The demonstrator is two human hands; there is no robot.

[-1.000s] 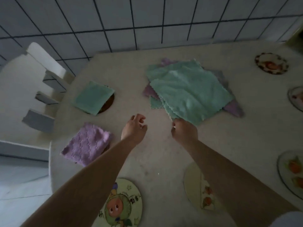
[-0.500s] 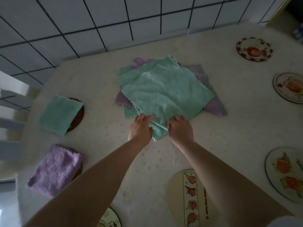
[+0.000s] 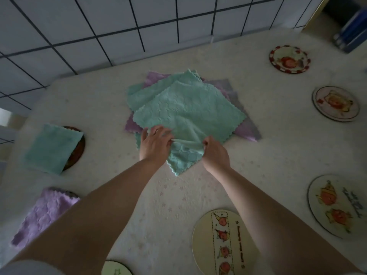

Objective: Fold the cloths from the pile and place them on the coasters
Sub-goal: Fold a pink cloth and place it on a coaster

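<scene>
A pile of green and purple cloths lies mid-table, with the top green cloth (image 3: 188, 108) spread flat. My left hand (image 3: 155, 143) and my right hand (image 3: 214, 153) both pinch this cloth near its front corner, and the fabric bunches in a ridge between them. A folded green cloth (image 3: 50, 147) covers a dark coaster (image 3: 78, 149) at the left. A folded purple cloth (image 3: 43, 213) lies on another coaster at the front left. Bare picture coasters sit at front centre (image 3: 216, 243) and along the right (image 3: 337, 203).
The white table (image 3: 278, 151) meets a tiled wall (image 3: 119, 26) at the back. More coasters lie at the far right (image 3: 335, 104) and back right (image 3: 289, 59), and one at the front edge (image 3: 116, 270). Blue objects (image 3: 349, 34) stand past the back right corner.
My left hand moved from the bare table onto the top green cloth. Both hands now pinch it and the fabric has bunched up between them. The camera shifted right.
</scene>
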